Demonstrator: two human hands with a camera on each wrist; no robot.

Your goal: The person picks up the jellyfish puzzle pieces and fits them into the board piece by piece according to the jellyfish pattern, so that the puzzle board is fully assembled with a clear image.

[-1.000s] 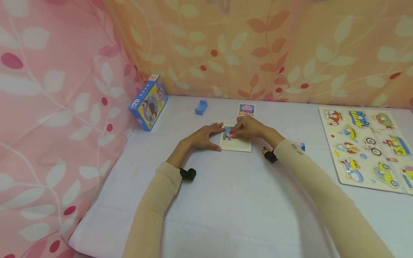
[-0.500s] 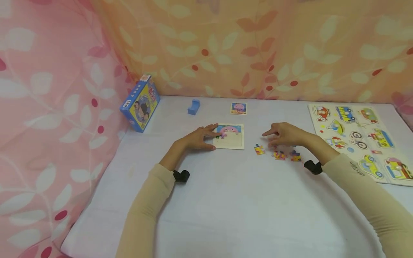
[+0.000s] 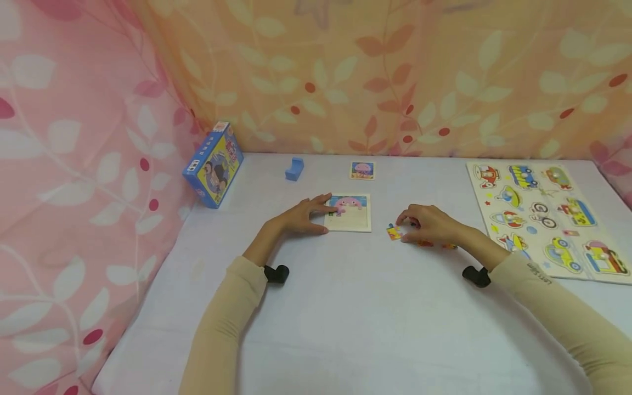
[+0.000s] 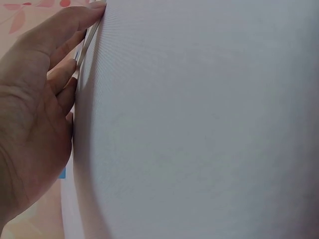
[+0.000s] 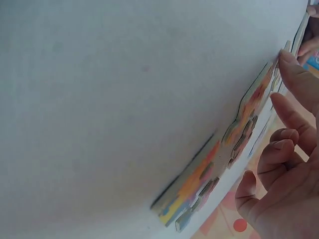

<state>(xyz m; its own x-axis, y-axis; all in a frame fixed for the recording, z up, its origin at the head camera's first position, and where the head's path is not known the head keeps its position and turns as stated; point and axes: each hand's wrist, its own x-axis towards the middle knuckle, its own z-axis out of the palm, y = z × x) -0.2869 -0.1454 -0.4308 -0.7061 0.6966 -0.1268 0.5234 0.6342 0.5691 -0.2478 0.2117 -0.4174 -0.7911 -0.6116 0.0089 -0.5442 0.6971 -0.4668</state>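
In the head view my left hand (image 3: 302,215) rests at the left side of a small square puzzle tray (image 3: 362,224). Its thumb touches the lower left corner and a fingertip lies on a pink piece inside. A pink face on blue fills the tray's top; bare cream shows below. My right hand (image 3: 432,224) pinches a yellow-orange jigsaw piece (image 3: 393,232) between thumb and index finger on the table. More loose jigsaw pieces (image 3: 449,246) lie partly hidden under that hand; the right wrist view shows these pieces (image 5: 192,186) edge-on.
Behind the tray lies a small pink-and-blue picture card (image 3: 362,170). A blue block-like stand (image 3: 294,169) and a blue-yellow box (image 3: 214,165) are at back left. A large vehicle peg puzzle board (image 3: 535,219) lies on the right. Patterned curtains (image 3: 321,77) border the white table.
My right hand has gone from the tray to the loose pieces at the right and now pinches one. The left hand has stayed at the tray. The head view has shifted slightly.
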